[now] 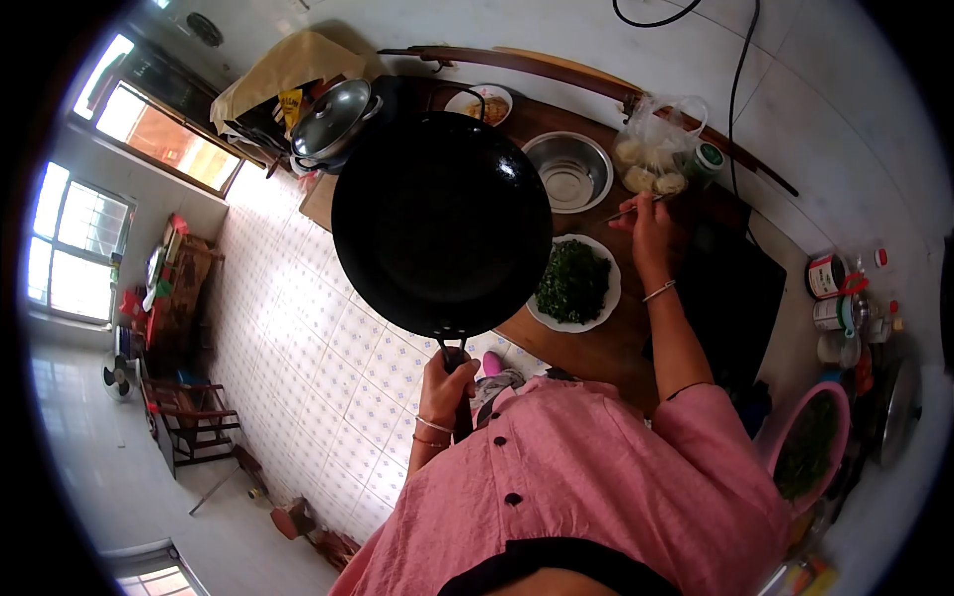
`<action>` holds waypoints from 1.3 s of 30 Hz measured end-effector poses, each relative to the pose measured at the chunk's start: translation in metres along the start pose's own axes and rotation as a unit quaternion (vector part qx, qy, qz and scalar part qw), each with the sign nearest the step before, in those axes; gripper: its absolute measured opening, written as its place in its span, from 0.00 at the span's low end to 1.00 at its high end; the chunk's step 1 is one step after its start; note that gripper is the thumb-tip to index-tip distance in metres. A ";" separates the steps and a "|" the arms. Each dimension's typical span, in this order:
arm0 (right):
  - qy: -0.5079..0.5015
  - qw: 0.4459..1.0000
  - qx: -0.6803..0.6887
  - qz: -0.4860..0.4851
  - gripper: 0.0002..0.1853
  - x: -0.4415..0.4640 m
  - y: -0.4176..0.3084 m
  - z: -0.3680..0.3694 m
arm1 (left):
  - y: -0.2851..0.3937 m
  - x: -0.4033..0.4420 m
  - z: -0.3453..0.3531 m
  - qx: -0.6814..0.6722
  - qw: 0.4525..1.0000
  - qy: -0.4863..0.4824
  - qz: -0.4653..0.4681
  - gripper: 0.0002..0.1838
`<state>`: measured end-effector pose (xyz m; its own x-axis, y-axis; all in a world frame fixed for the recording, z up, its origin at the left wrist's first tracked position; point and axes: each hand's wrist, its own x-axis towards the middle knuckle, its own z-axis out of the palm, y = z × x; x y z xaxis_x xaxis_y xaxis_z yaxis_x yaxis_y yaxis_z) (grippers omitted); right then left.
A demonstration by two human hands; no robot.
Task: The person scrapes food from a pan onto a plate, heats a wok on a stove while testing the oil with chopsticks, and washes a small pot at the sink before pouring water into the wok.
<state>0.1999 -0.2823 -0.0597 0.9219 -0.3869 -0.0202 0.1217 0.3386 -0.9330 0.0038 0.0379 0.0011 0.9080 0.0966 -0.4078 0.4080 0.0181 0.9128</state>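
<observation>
My left hand (444, 389) is closed around the handle of a large black wok (442, 223), held up in front of me with its dark, bare inside facing the camera. My right hand (648, 236) is closed on a thin, stick-like utensil (624, 213), too small to name surely. Below that hand, a white plate (614, 301) carries chopped green leaves (573, 282). A steel bowl (603, 171) stands beyond the plate. Near my right fingers sits a clear plastic bag (661, 127) with pale, roundish pieces inside.
A lidded pot (336, 117) and a plate of orange-yellow food (489, 106) stand at the back. A green-lidded jar (708, 159) is by the bag. On the right are a black cooktop (730, 288), several bottles and jars (827, 276), and a pink basin of greens (843, 422).
</observation>
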 end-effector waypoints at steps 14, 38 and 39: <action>-0.086 0.995 -0.045 0.009 0.17 -0.043 -0.017 0.007 | 0.001 0.005 0.004 0.004 1.000 -0.016 0.004 0.07; 0.130 0.940 0.304 0.087 0.15 -0.047 -0.039 0.002 | 0.018 0.044 0.005 0.048 0.985 -0.163 -0.013 0.10; 0.134 0.936 0.313 0.089 0.15 -0.051 -0.040 -0.002 | 0.019 0.046 0.007 0.050 0.984 -0.172 -0.013 0.10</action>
<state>0.1473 -0.2774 -0.0219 0.8332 -0.4491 -0.3225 0.2437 0.8219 -0.5149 0.0543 0.0353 -0.0007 0.8685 -0.2456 -0.4305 0.4233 -0.0841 0.9021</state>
